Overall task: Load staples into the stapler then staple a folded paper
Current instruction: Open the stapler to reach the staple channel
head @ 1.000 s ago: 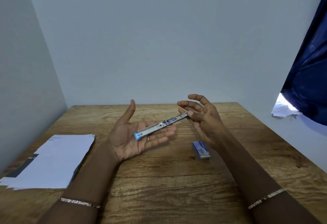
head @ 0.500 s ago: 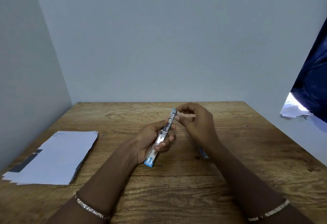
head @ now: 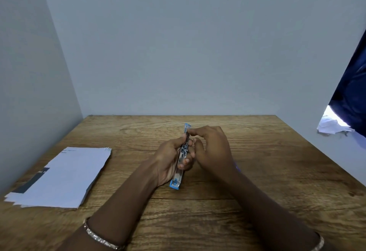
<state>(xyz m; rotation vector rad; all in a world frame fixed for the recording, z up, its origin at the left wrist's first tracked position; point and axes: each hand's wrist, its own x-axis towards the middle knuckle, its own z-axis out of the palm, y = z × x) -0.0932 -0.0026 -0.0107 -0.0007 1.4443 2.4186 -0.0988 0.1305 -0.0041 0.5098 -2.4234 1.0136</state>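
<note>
Wood-grain counter (head: 257, 171); paper stack (head: 65, 177) at left, print on top sheet too blurred to read. Left hand (head: 170, 157) grips the silver-blue stapler (head: 181, 159) mid-counter, pointing away. Right hand (head: 212, 147), fingers curled, pinches the stapler's far end.

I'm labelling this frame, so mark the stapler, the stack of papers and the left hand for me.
stapler (head: 180, 173): head view, on its clear body below the fingers.
stack of papers (head: 67, 179): head view, middle of the top sheet.
left hand (head: 168, 159): head view, on the palm side.
</note>
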